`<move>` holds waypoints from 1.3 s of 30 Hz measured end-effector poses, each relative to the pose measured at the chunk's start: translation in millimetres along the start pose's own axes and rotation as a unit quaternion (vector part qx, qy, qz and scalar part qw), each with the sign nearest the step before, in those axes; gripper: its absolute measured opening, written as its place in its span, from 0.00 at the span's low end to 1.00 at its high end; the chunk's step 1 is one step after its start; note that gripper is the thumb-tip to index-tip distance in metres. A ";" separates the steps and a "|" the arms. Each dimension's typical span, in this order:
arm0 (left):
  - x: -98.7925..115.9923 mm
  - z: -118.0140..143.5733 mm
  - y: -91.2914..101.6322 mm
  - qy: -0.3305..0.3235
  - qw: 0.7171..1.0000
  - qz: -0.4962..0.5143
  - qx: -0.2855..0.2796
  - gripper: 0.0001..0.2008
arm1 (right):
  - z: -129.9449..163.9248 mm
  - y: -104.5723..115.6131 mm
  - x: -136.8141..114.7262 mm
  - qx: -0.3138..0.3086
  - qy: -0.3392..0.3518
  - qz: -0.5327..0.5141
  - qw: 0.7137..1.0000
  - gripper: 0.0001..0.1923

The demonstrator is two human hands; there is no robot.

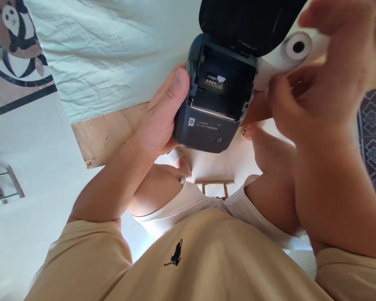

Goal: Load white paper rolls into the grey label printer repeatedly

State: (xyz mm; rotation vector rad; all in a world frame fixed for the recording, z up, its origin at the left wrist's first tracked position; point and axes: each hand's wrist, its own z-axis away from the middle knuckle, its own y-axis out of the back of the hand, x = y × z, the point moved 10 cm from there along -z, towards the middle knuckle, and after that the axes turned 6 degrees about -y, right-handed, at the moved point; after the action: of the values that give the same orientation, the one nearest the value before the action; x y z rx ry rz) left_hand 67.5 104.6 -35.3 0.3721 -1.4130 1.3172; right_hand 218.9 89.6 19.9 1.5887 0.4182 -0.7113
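Note:
My left hand point(166, 108) grips a dark portable label printer point(203, 129) by its left side, thumb on the edge. The printer's lid point(250, 25) is flipped up, and its hollow paper bay is visible with a small label inside. On the right, my right hand point(326, 83) is raised beside the printer, slightly blurred, with thumb and index finger spread apart. Nothing shows in its grasp. Just behind that hand lies a white paper roll point(290, 49) with a dark core hole, partly covered by the fingers.
A pale cloth point(106, 54) covers much of the wooden table point(113, 129), whose near edge runs below the printer. My legs are under it, with a wooden stool point(214, 182) between them. A panda-patterned mat point(19, 50) shows at far left, a dark patterned one point(374, 138) at right.

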 end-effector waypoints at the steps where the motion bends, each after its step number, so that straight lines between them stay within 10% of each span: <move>1: 0.6 0.4 0.0 -0.002 1.000 -0.003 0.000 0.19 | 0.8 -5.8 -2.8 -0.014 0.007 0.041 0.999 0.26; 16: 2.6 -0.9 -0.1 -0.029 0.999 0.028 -0.009 0.16 | 4.9 -5.3 -2.4 0.058 0.048 0.101 0.992 0.11; 39: 3.9 -0.2 -3.1 -0.035 0.999 0.004 -0.013 0.18 | 4.2 -5.2 -1.3 0.030 0.035 0.095 0.994 0.21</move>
State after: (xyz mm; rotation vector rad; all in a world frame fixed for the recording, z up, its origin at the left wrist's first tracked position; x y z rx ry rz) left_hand 68.7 105.4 -30.6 0.3993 -1.4908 1.3018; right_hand 213.7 86.4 16.7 1.6876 0.2942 -0.5294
